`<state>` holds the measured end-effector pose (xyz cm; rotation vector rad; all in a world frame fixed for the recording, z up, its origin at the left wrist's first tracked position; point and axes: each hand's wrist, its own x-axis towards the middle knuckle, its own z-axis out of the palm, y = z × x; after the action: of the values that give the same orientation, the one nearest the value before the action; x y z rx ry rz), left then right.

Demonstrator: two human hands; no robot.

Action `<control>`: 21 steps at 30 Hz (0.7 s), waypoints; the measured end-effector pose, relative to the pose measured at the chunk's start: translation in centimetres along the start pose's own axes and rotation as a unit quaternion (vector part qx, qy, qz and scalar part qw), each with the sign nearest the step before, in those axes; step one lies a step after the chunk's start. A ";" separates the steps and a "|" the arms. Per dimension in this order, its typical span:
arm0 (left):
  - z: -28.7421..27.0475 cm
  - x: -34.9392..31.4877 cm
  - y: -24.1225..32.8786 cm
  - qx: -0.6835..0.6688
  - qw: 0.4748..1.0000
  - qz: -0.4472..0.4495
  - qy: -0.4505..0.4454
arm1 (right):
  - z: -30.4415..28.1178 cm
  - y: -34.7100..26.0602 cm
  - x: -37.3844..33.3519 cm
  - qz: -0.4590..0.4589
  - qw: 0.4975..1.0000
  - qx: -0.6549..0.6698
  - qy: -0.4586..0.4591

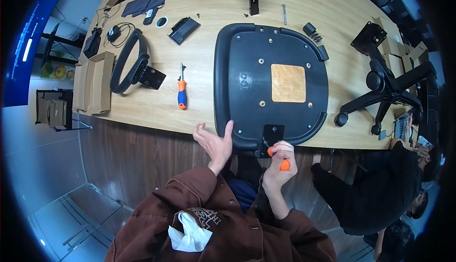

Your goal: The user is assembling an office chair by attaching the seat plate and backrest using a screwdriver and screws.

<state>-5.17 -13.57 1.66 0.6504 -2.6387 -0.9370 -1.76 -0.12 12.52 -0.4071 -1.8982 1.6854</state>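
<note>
A black chair seat (pixel 251 48) lies underside up at the table's near edge, with a tan square panel (pixel 288 83) in its middle and several metal inserts around it. A black metal bracket (pixel 274 133) sits at its near edge. My right hand (pixel 280 167) is closed around an orange-handled screwdriver (pixel 284 165), whose shaft points at the bracket; the hand partly hides the tool, and I cannot tell whether its tip sits in a screw. Fingers spread, my left hand (pixel 216 143) is by the seat's near left corner and holds nothing.
Left of the seat lie another screwdriver (pixel 182 91) with an orange and blue handle, a black armrest loop (pixel 128 67) and an open cardboard box (pixel 97 84). A wheeled chair base (pixel 387 84) stands right. Beyond the seat is a long bolt (pixel 284 14). A person in black (pixel 380 191) sits at right.
</note>
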 end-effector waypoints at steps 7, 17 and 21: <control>1.1 1.5 1.1 -0.090 0.985 -0.080 -0.122 | -1.5 2.0 -0.7 0.050 0.990 0.129 -0.012; 1.9 3.7 1.8 -0.097 0.986 -0.040 -0.131 | -2.4 1.5 7.5 -0.029 0.752 0.103 -0.650; 1.2 2.8 1.5 -0.005 0.997 0.072 -0.035 | -1.5 1.0 9.7 0.107 0.764 0.090 -0.629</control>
<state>-8.50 -13.29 2.00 0.4248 -2.6966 -0.9466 -8.72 6.73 13.67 0.8874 -2.5065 2.6000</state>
